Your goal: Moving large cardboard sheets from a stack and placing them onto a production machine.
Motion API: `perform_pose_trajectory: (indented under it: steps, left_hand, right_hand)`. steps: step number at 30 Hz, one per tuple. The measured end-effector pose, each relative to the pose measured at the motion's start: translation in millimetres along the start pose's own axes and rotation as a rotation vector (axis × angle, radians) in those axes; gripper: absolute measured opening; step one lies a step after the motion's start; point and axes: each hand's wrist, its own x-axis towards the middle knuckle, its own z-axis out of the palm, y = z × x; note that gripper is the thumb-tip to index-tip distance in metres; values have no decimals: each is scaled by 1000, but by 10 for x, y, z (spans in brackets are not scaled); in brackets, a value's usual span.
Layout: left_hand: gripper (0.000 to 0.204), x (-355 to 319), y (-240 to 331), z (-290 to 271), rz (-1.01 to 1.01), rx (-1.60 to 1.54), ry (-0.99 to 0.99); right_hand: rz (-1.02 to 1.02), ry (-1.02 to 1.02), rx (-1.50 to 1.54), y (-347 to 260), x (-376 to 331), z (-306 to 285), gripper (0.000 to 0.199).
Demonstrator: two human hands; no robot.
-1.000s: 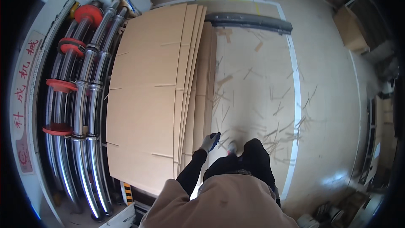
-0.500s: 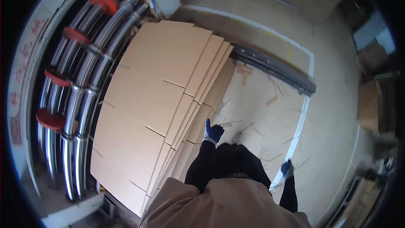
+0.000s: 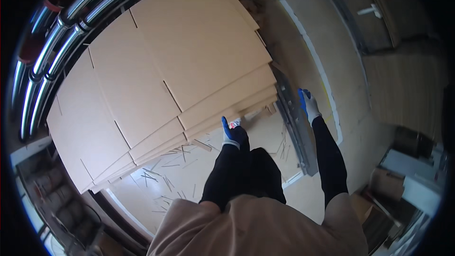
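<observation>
A large fanned stack of flat brown cardboard sheets [image 3: 180, 61] lies in front of me, its slotted edges stepped toward me. My left hand [image 3: 232, 130], in a blue and white glove, is at the near edge of the lowest sheets; whether it grips one is unclear. My right hand [image 3: 308, 104], gloved the same way, is stretched out to the right over a grey metal rail [image 3: 296, 137] on the floor, fingers apart and holding nothing. Both forearms wear black sleeves.
Shiny steel roller tubes with red collars [image 3: 47, 52] curve along the upper left behind the stack. Thin cardboard strips [image 3: 175, 161] litter the floor. More brown cardboard stacks [image 3: 403, 76] stand at the right, with boxes [image 3: 388, 180] at the lower right.
The view has swung and closed in on the stack. My left hand stays at the sheets' near edge, while my right hand has risen from low beside me to over the rail.
</observation>
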Motion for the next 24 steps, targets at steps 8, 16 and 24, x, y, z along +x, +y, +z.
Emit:
perform_pose_trajectory:
  steps: [8, 16, 24]
  left_hand:
    - [86, 496, -359, 463, 239, 48, 11]
    - [64, 977, -398, 490, 792, -352, -100]
    - [76, 1090, -476, 844, 965, -610, -101]
  right_hand:
    - [-166, -175, -160, -897, 2605, 699, 37]
    - [-196, -580, -36, -2321, 4008, 2548, 59]
    - [-280, -700, -30, -1942, 4011, 2637, 54]
